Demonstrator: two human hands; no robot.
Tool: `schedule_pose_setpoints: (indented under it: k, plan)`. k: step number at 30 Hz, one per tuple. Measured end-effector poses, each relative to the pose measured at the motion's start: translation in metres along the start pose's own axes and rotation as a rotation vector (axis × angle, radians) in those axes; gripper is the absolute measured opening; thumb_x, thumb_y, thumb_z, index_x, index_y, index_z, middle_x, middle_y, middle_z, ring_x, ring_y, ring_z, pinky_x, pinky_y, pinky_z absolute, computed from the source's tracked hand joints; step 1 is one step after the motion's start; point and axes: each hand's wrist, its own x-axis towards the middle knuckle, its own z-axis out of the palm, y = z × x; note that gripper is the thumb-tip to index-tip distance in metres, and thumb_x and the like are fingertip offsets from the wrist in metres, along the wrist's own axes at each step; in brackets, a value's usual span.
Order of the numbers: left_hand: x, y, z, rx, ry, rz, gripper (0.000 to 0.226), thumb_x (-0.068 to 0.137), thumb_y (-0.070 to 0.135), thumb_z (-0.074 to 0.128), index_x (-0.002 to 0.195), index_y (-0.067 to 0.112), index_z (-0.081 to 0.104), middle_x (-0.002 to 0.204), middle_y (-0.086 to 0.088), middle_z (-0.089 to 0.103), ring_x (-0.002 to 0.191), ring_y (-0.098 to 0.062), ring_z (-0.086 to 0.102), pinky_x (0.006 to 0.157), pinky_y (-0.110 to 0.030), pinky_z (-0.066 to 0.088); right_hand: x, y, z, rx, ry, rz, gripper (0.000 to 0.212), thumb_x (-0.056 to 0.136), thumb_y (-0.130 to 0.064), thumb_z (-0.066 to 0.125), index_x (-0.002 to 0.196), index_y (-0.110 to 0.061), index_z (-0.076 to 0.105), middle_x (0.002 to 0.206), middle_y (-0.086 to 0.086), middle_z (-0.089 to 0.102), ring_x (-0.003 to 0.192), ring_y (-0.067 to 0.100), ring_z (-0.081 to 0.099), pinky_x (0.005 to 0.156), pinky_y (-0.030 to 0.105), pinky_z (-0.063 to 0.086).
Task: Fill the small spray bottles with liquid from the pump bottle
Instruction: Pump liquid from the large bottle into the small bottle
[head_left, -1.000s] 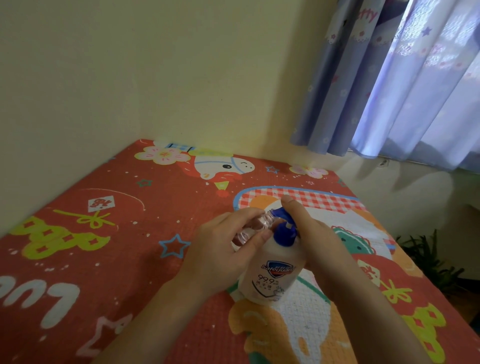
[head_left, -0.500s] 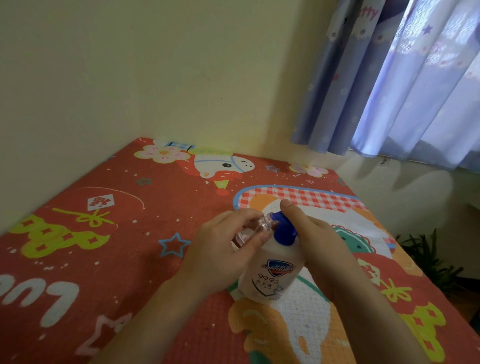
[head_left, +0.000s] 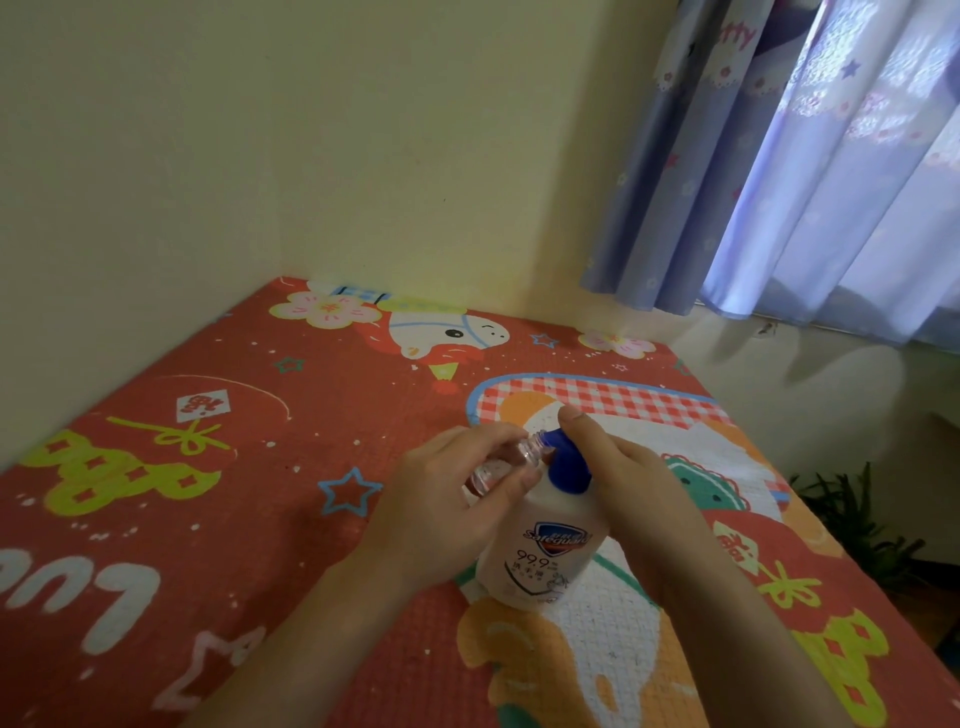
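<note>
- While pinching small spray bottle in left hand, tilted, mouth at blue nozzle
- Right hand pressing pump bottle head, fingers straight, on cartoon mat
- Curtain far right, wall behind
- Pump head lower vs 1 s ago

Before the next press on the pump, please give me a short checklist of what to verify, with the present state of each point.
1. Left hand grips the small spray bottle: ok.
2. Small bottle's cap is off, its neck open: ok.
3. Open neck sits right at the spout of the blue pump head: ok, though whether the spout tip is inside the neck: cannot tell.
4. Right hand rests on the pump head, finger on top: ok.
5. Pump bottle stands upright on the mat: ok.
6. Liquid level in the small bottle: cannot tell.
</note>
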Motion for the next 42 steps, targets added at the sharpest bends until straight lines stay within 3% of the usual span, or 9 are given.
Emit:
schedule_pose_setpoints:
  k: [3, 6, 11, 14, 25, 30, 36, 42]
  plan:
    - [0.0012, 0.0012, -0.0002, 0.004, -0.003, -0.006, 0.029, 0.091, 0.047, 0.064, 0.117, 0.033, 0.065, 0.103, 0.017, 0.069, 0.097, -0.002, 0.065, 0.078, -0.024, 0.053, -0.0009, -0.0015, 0.0028, 0.018, 0.027, 0.045, 0.046, 0.084, -0.065, 0.052, 0.069, -0.027, 0.074, 0.068, -0.008, 0.075, 0.078, 0.016, 0.07, 0.067, 0.032, 0.05]
    - [0.0018, 0.002, -0.0003, 0.018, 0.002, -0.006, 0.031, 0.091, 0.045, 0.065, 0.119, 0.032, 0.065, 0.105, 0.017, 0.069, 0.099, -0.001, 0.064, 0.08, -0.021, 0.052, -0.0013, -0.0049, 0.0053, 0.008, 0.028, 0.065, 0.051, 0.085, -0.069, 0.046, 0.069, -0.032, 0.077, 0.089, 0.0, 0.075, 0.088, 0.021, 0.069, 0.082, 0.04, 0.053]
    - [0.0018, 0.0021, -0.0008, 0.037, -0.01, -0.017, 0.035, 0.091, 0.049, 0.063, 0.121, 0.031, 0.065, 0.107, 0.016, 0.069, 0.101, -0.002, 0.065, 0.081, -0.021, 0.053, -0.0009, -0.007, 0.0054, 0.003, 0.043, 0.094, 0.058, 0.081, -0.076, 0.044, 0.067, -0.03, 0.076, 0.079, 0.0, 0.076, 0.084, 0.022, 0.071, 0.088, 0.045, 0.053]
    - [0.002, 0.0015, -0.0008, 0.038, -0.016, -0.023, 0.035, 0.092, 0.049, 0.063, 0.123, 0.032, 0.065, 0.107, 0.016, 0.069, 0.1, -0.002, 0.065, 0.08, -0.023, 0.053, -0.0009, -0.0055, 0.0055, 0.009, 0.033, 0.096, 0.056, 0.081, -0.074, 0.047, 0.08, -0.026, 0.075, 0.087, 0.002, 0.076, 0.088, 0.023, 0.071, 0.091, 0.048, 0.053]
    - [0.0014, 0.0029, 0.0004, 0.014, -0.013, -0.025, 0.032, 0.092, 0.046, 0.065, 0.12, 0.031, 0.064, 0.104, 0.015, 0.071, 0.095, -0.002, 0.067, 0.077, -0.027, 0.056, -0.0015, -0.0029, 0.0015, 0.044, -0.015, 0.084, 0.052, 0.077, -0.073, 0.053, 0.087, -0.028, 0.077, 0.084, -0.002, 0.078, 0.086, 0.023, 0.074, 0.091, 0.05, 0.055]
    - [0.0006, 0.0, 0.0015, 0.02, -0.011, -0.022, 0.032, 0.092, 0.05, 0.062, 0.119, 0.032, 0.064, 0.103, 0.015, 0.07, 0.095, -0.003, 0.066, 0.077, -0.029, 0.055, -0.0033, -0.0037, 0.0006, 0.041, 0.0, 0.056, 0.042, 0.086, -0.062, 0.054, 0.067, -0.031, 0.076, 0.072, -0.006, 0.077, 0.077, 0.02, 0.074, 0.084, 0.045, 0.057]
    - [-0.0002, -0.0024, 0.0021, 0.033, -0.015, -0.042, 0.029, 0.092, 0.045, 0.064, 0.118, 0.033, 0.065, 0.104, 0.016, 0.07, 0.096, -0.003, 0.066, 0.078, -0.03, 0.055, -0.0026, -0.0008, 0.0007, 0.01, 0.014, 0.005, 0.04, 0.089, -0.056, 0.053, 0.071, -0.027, 0.073, 0.068, -0.009, 0.075, 0.074, 0.016, 0.072, 0.075, 0.035, 0.057]
    - [-0.0001, 0.0, 0.0015, 0.036, -0.019, -0.039, 0.022, 0.092, 0.044, 0.063, 0.113, 0.037, 0.062, 0.103, 0.018, 0.069, 0.098, 0.001, 0.064, 0.079, -0.022, 0.051, -0.0011, -0.0004, -0.0002, -0.047, 0.007, -0.022, 0.042, 0.093, -0.054, 0.049, 0.072, -0.026, 0.072, 0.069, -0.008, 0.073, 0.074, 0.016, 0.071, 0.075, 0.035, 0.056]
